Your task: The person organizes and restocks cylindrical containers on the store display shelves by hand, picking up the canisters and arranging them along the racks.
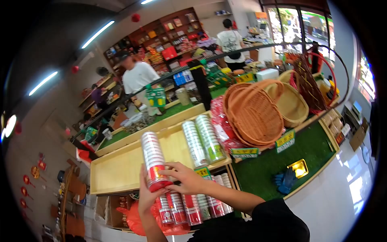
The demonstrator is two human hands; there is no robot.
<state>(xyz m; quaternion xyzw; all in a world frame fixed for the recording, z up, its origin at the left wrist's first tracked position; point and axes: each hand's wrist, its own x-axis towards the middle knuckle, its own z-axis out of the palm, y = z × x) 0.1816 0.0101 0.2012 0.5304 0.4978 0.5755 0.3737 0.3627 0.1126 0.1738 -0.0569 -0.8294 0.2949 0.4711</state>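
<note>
Both hands hold one clear tube of stacked white-rimmed pieces with a red lower end, tilted over the wooden tray. My left hand is wrapped round its lower left side. The fingers of my right hand press on its red lower part from the right. Two groups of similar tubes with green and light green ends lie in the tray's right part. Below the tray, several red-and-white tubes lie side by side on a lower shelf, partly hidden by my right arm.
Stacked wicker baskets stand right of the tray. Blue gloves and a gold dish lie on green matting. A red plastic bag hangs below. Two people stand beyond the display.
</note>
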